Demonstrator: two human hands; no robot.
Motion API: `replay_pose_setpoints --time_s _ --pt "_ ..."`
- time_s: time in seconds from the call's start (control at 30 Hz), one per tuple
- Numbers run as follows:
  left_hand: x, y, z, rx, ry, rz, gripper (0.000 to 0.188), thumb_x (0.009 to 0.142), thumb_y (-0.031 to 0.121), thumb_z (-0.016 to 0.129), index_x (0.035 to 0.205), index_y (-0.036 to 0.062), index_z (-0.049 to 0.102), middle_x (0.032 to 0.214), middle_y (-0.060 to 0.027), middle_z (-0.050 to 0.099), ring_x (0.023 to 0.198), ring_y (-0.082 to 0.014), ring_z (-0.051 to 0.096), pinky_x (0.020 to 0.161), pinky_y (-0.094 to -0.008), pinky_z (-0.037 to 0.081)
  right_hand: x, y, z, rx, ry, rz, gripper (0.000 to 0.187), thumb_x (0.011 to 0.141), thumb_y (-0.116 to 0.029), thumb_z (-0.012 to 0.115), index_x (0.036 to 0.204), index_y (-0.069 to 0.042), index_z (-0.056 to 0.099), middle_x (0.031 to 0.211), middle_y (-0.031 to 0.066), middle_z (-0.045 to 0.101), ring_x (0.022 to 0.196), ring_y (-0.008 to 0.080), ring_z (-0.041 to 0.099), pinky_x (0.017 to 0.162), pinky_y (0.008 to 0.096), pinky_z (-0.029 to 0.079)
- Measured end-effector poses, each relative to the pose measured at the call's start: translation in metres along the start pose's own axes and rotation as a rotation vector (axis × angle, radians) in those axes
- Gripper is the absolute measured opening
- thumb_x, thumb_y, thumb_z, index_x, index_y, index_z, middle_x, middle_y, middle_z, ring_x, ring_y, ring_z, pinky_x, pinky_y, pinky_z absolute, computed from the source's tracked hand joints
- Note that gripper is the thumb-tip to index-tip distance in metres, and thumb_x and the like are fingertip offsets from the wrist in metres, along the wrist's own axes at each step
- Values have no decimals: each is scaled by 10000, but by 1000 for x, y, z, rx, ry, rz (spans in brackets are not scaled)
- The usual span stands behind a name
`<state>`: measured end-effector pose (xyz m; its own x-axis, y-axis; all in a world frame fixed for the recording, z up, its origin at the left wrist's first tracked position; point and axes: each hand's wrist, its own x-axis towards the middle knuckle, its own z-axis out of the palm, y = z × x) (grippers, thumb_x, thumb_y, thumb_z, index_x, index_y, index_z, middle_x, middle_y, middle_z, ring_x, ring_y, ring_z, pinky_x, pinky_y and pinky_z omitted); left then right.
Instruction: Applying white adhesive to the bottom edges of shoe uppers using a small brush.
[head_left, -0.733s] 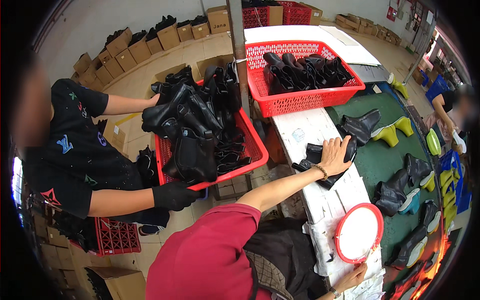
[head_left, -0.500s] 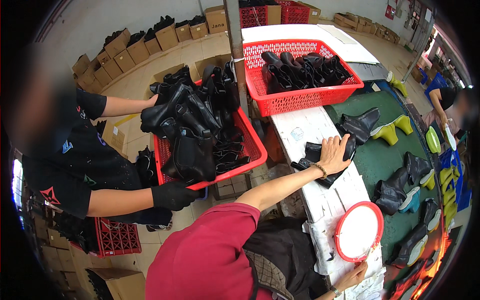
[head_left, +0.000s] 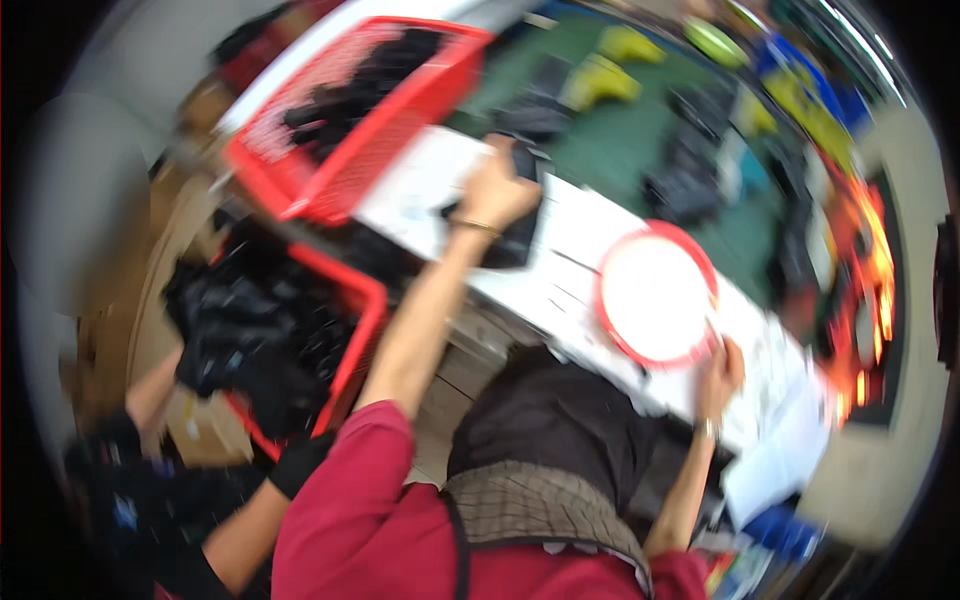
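Note:
My left hand is closed over a black ankle boot lying on the white work board. More black material shows to the left of my wrist; blur hides whether it is a second boot. Close to my body, a red-rimmed round bowl of white liquid sits on the board. At its right rim my right hand pinches a thin pale handle. The handle's tip is lost in the blur against the bowl.
A red basket of black boots stands left on the board. Lower left, a co-worker's gloved hand is at another loaded red basket. Beyond the board, a green surface carries black boots and yellow-green shoe forms. Orange glow shows at right.
My view has swung right and turned, blurring the picture, so the baskets and co-worker now appear farther left. My left hand stays on the boot and my right stays at the bowl.

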<state>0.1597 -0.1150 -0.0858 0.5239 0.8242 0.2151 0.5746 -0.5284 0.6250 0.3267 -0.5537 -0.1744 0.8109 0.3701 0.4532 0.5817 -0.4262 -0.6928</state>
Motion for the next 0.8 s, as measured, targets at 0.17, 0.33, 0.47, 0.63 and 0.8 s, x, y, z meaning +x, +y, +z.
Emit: replay_pose_setpoints --time_s 0.17,0.33,0.47,0.63,0.8 --pt "-13 -7 -64 -231 70 229 538 742 126 727 1247 -42 653 1118 -212 752 1041 -331 735 932 -412 561 19 -56 -36 3 -60 -51 122 906 -98 796 1007 -31 777 848 46 631 659 122 560 578 264 437" --pt "-76 53 -104 -466 -164 173 430 798 6 693 1221 -61 657 1066 -116 750 970 -171 701 878 -325 566 20 -79 -69 -273 -186 -66 171 934 -194 780 1040 -60 787 832 39 644 621 173 582 575 310 446" --pt "-104 67 -106 -580 -390 44 429 834 -21 727 1254 -68 658 1092 -96 748 963 -152 701 887 -302 568 20 -96 -71 -343 -195 -138 174 917 -272 783 1006 -122 792 836 33 645 636 247 636 582 374 490" --pt "-117 86 -96 -658 -587 2 396 848 -25 754 1234 -74 680 1066 -85 755 937 -135 699 861 -291 576 18 -112 -75 -447 -236 -249 151 899 -249 787 1012 -150 790 844 10 645 696 218 635 604 372 480" --pt "-112 97 -80 -663 -750 -33 369 842 45 797 1182 -63 703 967 -66 761 781 -93 680 674 -237 545 13 -102 -72 -441 -157 -242 146 895 -206 798 1011 -118 795 866 19 669 772 219 626 707 357 449"
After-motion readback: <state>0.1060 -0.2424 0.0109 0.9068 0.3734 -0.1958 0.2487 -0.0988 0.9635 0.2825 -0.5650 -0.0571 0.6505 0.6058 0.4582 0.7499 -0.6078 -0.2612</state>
